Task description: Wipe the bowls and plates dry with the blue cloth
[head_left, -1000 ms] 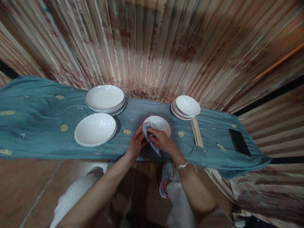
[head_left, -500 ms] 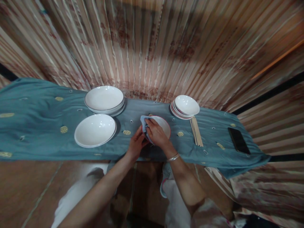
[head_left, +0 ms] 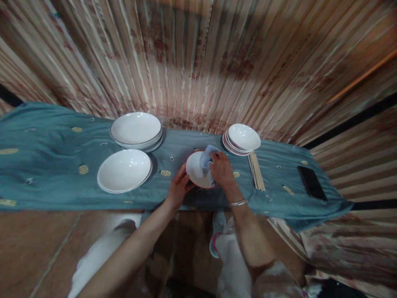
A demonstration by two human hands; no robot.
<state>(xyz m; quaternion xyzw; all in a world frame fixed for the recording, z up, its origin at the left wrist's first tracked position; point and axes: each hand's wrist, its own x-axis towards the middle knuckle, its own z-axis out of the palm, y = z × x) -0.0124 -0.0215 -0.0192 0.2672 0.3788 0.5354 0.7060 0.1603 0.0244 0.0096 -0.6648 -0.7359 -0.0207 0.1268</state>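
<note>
A white bowl [head_left: 195,169] with a red rim is at the middle of the table, in front of me. My left hand [head_left: 180,185] grips its left side, fingers at the rim and under the edge. My right hand [head_left: 222,169] is closed on a light blue cloth [head_left: 208,156], which lies against the inside and right rim of the bowl. The palm side of the right hand is hidden. Part of the cloth covers the bowl's right half.
Large white plates [head_left: 136,127] are stacked at the back left, with shallow white dishes [head_left: 124,170] in front. Small bowls [head_left: 243,137] form a stack at the back right, beside wooden chopsticks [head_left: 257,171]. A black phone [head_left: 312,183] lies at the right end of the teal tablecloth [head_left: 56,165].
My right hand and the cloth have moved from the bowl's left side to its right side, uncovering the left of the inside. My left hand stays at the rim.
</note>
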